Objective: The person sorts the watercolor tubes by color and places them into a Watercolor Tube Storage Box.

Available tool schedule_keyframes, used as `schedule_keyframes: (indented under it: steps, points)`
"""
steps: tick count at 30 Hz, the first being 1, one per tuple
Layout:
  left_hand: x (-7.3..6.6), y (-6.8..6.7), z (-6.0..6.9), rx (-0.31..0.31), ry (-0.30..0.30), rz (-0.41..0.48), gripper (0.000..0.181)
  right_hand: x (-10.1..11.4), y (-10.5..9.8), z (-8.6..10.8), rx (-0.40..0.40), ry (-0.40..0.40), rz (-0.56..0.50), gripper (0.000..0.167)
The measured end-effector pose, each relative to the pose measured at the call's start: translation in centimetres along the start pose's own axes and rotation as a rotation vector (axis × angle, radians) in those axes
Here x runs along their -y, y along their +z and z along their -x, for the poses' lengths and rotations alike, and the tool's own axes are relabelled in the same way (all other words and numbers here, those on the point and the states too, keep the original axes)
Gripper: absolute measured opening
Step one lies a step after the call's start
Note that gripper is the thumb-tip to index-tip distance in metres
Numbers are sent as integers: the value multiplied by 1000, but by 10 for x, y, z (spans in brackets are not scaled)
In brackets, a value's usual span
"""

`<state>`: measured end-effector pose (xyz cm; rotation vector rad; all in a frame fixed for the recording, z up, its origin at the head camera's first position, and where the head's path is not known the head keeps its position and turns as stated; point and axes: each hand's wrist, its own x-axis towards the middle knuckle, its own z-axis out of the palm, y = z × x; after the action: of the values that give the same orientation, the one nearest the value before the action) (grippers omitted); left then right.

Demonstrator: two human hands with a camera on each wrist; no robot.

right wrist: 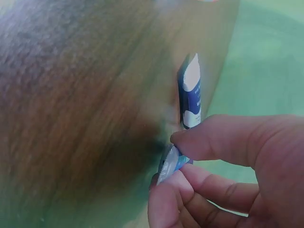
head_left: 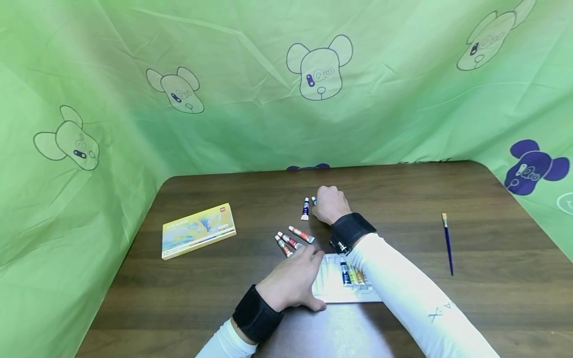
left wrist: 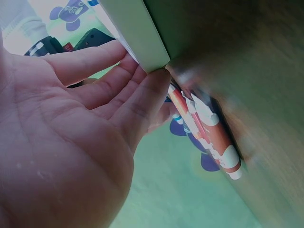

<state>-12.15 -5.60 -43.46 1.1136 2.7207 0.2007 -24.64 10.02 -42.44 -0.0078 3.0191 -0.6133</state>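
Observation:
My right hand pinches a light-blue paint tube between thumb and fingers at the back of the table. Just left of it lies a dark-blue paint tube. My left hand rests against the left side of a white tray, its fingers fairly straight and touching the edge in the left wrist view. Several paint tubes, among them a dark-blue one and a yellow-green one, lie in the tray, partly covered by my right forearm. Beyond my left fingertips lie three red and orange tubes.
A yellow box with a blue-and-yellow picture lies at the left of the wooden table. To the right is a paintbrush with a dark-blue handle. Green patterned cloth hangs behind and around the table.

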Motion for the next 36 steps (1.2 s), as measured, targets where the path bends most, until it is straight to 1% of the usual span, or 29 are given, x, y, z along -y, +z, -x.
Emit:
schedule_keyframes:
  steps: [4,5,8,11,12,13,14,15,18,24,26,30,33,36]
  points:
    - [0,1,0,19,-17,17,102,-3,-4,2,35,6,-30,25]
    - [0,1,1,24,-21,21,102,-11,2,-3,31,-14,-52,29]
    - [0,2,1,40,-32,31,102,-12,0,2,51,-26,-85,35]
    - [1,2,1,41,-34,35,102,-15,-2,11,43,-37,-118,23]
    - [1,2,1,39,-33,32,102,-9,-11,21,46,-24,-115,14]
    - [1,3,1,35,-31,29,102,-11,-12,26,34,-29,-125,7]
    - [1,3,1,30,-27,27,103,-13,-12,30,29,-35,-131,10]
    - [1,2,1,26,-23,25,103,-15,-12,35,20,-36,-133,17]
    - [0,2,2,23,-20,15,103,-21,-13,51,-8,-68,-136,26]
    - [-2,2,1,12,-16,-10,105,-29,-18,91,-52,-146,-158,19]
    - [-3,3,1,1,-10,-14,104,-31,-19,105,-59,-152,-164,20]
    - [-3,3,3,-30,2,-12,104,-34,-19,130,-62,-134,-170,26]
    - [-2,1,5,-54,3,-6,107,-35,-16,145,-71,-132,-149,27]
    - [-2,-2,9,-64,-10,-5,109,-34,-10,155,-88,-152,-122,26]
